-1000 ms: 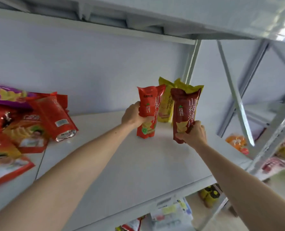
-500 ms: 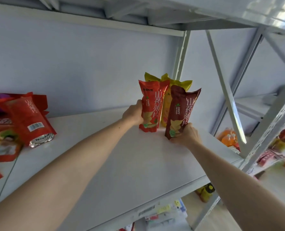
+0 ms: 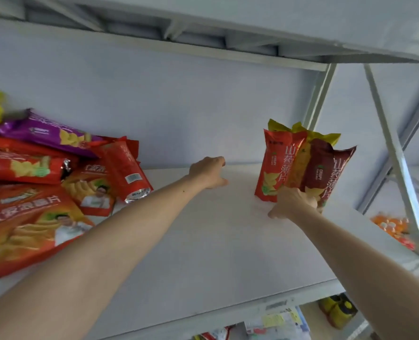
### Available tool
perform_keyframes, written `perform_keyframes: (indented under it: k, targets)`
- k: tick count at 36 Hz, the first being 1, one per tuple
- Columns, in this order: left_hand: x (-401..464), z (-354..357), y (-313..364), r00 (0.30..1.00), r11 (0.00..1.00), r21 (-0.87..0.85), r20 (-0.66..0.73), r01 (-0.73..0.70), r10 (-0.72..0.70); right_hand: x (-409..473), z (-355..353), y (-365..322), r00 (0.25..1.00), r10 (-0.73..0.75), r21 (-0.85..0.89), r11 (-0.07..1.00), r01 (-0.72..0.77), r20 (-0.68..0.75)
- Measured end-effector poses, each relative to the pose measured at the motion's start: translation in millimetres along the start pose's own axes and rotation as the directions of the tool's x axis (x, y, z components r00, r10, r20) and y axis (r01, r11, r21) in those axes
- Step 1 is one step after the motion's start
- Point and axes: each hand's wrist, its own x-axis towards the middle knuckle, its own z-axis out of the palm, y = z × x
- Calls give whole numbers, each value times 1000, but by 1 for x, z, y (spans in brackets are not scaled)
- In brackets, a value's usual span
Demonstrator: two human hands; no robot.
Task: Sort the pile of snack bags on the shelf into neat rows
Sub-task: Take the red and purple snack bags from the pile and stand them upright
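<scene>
A: Nearest the camera, two bare forearms are seen stretched out over the white shelf point(image 3: 215, 253). At about four o'clock the right hand point(image 3: 292, 202) is set low at the foot of the dark maroon chip bag point(image 3: 326, 173), the fingers wrapped round its lower edge and the thumb stuck out to the left.

B: And the left hand point(image 3: 209, 171)?

A: It is held just above the board near centre, at roughly twelve o'clock, with nothing gripped and the fingers loosely curled, a clear gap away from the bags on either side.

B: What is stood up on the right?

A: At two o'clock the maroon bag is kept upright, touched on its left by a yellow chip bag point(image 3: 299, 153) behind it and an upright red chip bag point(image 3: 277, 165); the three are packed together by the corner post point(image 3: 320, 94).

B: And the unsorted ones?

A: At nine o'clock the pile of snack bags point(image 3: 46, 182) is left jumbled: large red crisp bags lie flat in front, a narrow red bag point(image 3: 127, 171) is tipped over them with its silver end down, and a purple bag point(image 3: 49, 133) is laid across the back, against the wall point(image 3: 166, 106).
</scene>
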Motion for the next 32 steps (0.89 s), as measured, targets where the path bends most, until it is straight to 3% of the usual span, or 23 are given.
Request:
perform_keyframes:
  k: [8,16,26,32]
  targets:
    - [-67,-65,-127,983,989,84,-143,124,-111,-17,-17,-155,970,-243,35,969,244,-28]
    - [-126,-121,-257,922,937,136,-269,322,-277,-26,-14,-276,905,-389,240,874,422,-174]
    - [-132,-148,-339,804,809,147,-307,569,-510,-18,-4,-336,915,-402,293,872,391,-26]
    - [-110,-152,-365,722,759,-37,-282,650,-632,-2,0,-346,908,-418,306,868,391,26]
